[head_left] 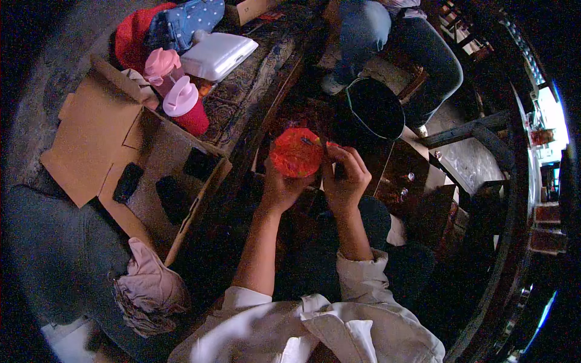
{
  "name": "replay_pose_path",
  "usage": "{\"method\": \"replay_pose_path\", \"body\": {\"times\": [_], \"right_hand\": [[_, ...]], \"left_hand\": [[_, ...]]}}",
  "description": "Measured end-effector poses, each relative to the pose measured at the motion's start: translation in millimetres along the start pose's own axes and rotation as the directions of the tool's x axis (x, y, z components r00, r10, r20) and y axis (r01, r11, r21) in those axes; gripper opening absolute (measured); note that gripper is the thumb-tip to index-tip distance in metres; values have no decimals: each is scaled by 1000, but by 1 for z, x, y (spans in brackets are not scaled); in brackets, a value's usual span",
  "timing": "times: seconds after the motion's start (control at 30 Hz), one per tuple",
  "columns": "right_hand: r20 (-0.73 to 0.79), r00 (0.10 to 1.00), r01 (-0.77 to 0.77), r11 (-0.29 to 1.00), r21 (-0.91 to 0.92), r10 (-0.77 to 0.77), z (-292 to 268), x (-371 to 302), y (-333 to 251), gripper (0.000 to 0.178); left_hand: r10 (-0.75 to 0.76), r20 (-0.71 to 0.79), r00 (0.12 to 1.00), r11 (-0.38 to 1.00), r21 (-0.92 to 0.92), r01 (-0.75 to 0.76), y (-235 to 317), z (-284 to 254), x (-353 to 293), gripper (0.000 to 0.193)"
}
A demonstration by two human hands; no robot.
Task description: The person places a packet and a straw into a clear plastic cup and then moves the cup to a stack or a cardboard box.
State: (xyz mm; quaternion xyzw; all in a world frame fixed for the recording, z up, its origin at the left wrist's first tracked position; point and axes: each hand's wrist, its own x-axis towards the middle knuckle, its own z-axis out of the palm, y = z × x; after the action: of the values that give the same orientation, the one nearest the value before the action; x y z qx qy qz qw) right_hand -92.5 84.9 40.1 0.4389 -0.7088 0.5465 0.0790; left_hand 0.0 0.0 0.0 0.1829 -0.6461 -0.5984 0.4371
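A bright red-orange, see-through object with a faceted, roughly eight-sided outline (296,153) is held up in front of me. My left hand (284,187) grips it from below and the left, the fingers partly hidden behind it. A small dark and yellow mark or piece shows near its upper right. Close to its right edge, my right hand (346,178) has thumb and fingertips pinched together. What lies in that pinch, if anything, is too small and dark to make out.
An open cardboard box (91,151) with several black items lies to the left, by a person in grey (60,254). Behind it stand pink-lidded tumblers (181,100) and a white clamshell container (221,54). A black bin (375,109) and another seated person's legs (436,66) are ahead right.
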Motion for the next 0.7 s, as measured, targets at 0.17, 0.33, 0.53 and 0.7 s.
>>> {"method": "replay_pose_path", "body": {"times": [0.17,0.33,0.53,0.7], "right_hand": [[10,1000,7,1000,-22,-7,-2,0,5,39],[13,997,73,997,-25,-73,-2,3,8,27],[0,999,38,999,14,-38,0,2,10,33],[-26,1000,9,1000,23,-8,2,0,6,31]], "left_hand": [[-1,43,999,1000,6,1,7,1,-1,64],[-8,69,998,993,121,-1,19,-3,3,61],[-80,75,994,997,-2,80,16,0,0,56],[-101,-22,995,986,-138,97,10,2,0,53]]}}
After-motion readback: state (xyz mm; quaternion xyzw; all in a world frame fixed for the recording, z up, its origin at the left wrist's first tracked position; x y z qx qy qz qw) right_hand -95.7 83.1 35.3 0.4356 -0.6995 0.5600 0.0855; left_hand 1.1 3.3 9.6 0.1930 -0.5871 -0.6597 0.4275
